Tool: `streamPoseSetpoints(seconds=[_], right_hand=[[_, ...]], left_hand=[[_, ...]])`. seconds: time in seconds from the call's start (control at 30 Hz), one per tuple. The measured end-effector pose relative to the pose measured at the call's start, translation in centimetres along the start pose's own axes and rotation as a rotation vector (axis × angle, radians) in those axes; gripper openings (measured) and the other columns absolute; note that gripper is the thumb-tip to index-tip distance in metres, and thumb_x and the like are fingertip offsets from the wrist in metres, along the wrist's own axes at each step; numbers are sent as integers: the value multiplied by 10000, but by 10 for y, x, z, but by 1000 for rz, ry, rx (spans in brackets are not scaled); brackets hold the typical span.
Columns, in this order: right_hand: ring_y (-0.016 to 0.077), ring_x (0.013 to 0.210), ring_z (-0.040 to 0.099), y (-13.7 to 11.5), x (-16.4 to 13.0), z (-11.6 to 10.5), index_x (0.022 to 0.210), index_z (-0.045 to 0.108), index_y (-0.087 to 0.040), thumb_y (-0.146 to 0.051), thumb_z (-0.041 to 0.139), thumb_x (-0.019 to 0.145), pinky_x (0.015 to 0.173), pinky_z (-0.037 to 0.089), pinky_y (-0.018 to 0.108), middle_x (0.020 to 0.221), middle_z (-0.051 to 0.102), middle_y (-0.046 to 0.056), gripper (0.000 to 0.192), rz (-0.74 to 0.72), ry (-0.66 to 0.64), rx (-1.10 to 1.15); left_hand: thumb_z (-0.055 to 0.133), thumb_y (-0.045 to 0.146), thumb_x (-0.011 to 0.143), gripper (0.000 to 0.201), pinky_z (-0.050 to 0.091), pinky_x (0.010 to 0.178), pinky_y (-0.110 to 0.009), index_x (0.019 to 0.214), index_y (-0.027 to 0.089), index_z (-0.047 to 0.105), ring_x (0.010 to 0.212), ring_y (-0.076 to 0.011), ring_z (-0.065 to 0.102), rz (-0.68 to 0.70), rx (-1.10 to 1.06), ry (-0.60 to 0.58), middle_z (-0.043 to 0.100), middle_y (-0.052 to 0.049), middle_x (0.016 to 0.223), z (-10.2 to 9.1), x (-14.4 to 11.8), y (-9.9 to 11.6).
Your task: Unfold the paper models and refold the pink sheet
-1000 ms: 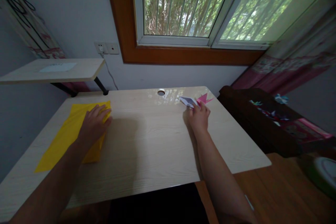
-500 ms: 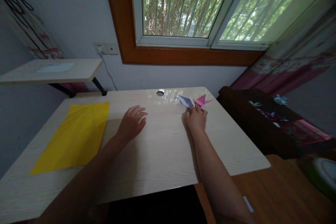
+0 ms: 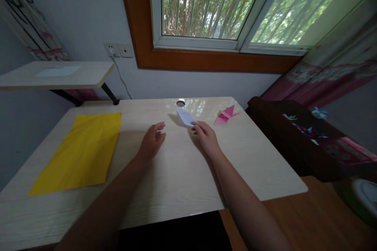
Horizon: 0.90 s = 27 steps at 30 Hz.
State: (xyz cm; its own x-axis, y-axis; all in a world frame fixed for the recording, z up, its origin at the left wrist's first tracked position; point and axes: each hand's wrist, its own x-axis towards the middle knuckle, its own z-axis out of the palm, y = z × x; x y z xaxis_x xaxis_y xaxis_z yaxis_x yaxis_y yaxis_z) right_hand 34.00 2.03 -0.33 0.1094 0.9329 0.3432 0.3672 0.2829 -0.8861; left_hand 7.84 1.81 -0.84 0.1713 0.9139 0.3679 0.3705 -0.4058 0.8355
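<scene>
A pale, bluish-white piece of folded paper (image 3: 185, 117) is pinched at its right end by my right hand (image 3: 205, 135), raised slightly over the table so that it casts a shadow. Its exact folded shape is hard to make out. To the left, my left hand (image 3: 152, 140) hovers above the tabletop with fingers curved and a gap between thumb and fingertips, holding nothing. Right of my right hand lies a pink origami figure (image 3: 226, 115) with pointed tips, touched by neither hand.
On the left of the light wood table (image 3: 176, 180) lies a yellow paper sheet (image 3: 81, 153). A raised shelf (image 3: 94, 76) stands behind it. The table has a round cable hole (image 3: 180, 103) near its back edge. Dark furniture (image 3: 273, 133) with small items stands at the right.
My right hand has moved left, carrying the pale folded paper away from the pink origami figure, which stays behind on the table. My left hand has shifted only slightly.
</scene>
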Motion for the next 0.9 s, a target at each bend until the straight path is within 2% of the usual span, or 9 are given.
streamPoseSetpoints(seconds=[0.03,0.13,0.23,0.37,0.6,0.73,0.9], right_hand=[[208,879,670,-4,-3,5,1099,758,-181,-448,558,938,770,561,336,1111,709,108,371,46,-70,97],[194,882,671,-12,-11,14,1109,759,-202,-461,681,874,831,531,329,1048,740,75,358,196,-286,286],[189,875,665,-16,-16,17,1103,756,-215,-439,769,804,838,508,324,1000,753,55,374,305,-428,391],[159,750,635,-19,-17,18,1006,750,-193,-479,730,847,758,487,299,826,732,41,328,341,-436,437],[126,637,587,-18,-17,20,858,653,-178,-541,688,885,649,440,264,724,686,25,365,382,-432,576],[124,654,588,-21,-18,19,858,650,-171,-519,679,902,655,438,265,772,687,36,352,390,-472,636],[130,730,587,-25,-20,17,905,666,-172,-517,643,931,714,448,274,863,687,48,347,337,-544,574]], left_hand=[[587,304,937,491,532,1022,-443,1414,251,483,1214,-222,608,-20,-67,10,597,-127,1361,0,0,-2],[644,343,916,679,545,987,-444,1521,275,346,1222,-242,608,-53,-232,11,535,-151,1442,1,0,-2],[612,377,947,692,566,913,-393,1559,282,304,1081,-213,661,-73,-271,-33,522,-149,1450,1,-3,5],[526,384,1000,644,557,913,-377,1585,278,278,980,-184,656,-48,-198,-85,507,-133,1477,1,-8,15],[666,347,919,795,594,868,-357,1589,369,239,1187,-246,557,178,-102,-133,265,-123,1621,1,-10,9],[665,310,922,767,598,881,-373,1573,375,264,1315,-286,471,255,-63,-111,238,-121,1625,-1,-10,12],[611,308,958,606,594,893,-381,1514,350,373,1359,-288,444,202,-82,-99,289,-116,1601,-3,-9,16]])
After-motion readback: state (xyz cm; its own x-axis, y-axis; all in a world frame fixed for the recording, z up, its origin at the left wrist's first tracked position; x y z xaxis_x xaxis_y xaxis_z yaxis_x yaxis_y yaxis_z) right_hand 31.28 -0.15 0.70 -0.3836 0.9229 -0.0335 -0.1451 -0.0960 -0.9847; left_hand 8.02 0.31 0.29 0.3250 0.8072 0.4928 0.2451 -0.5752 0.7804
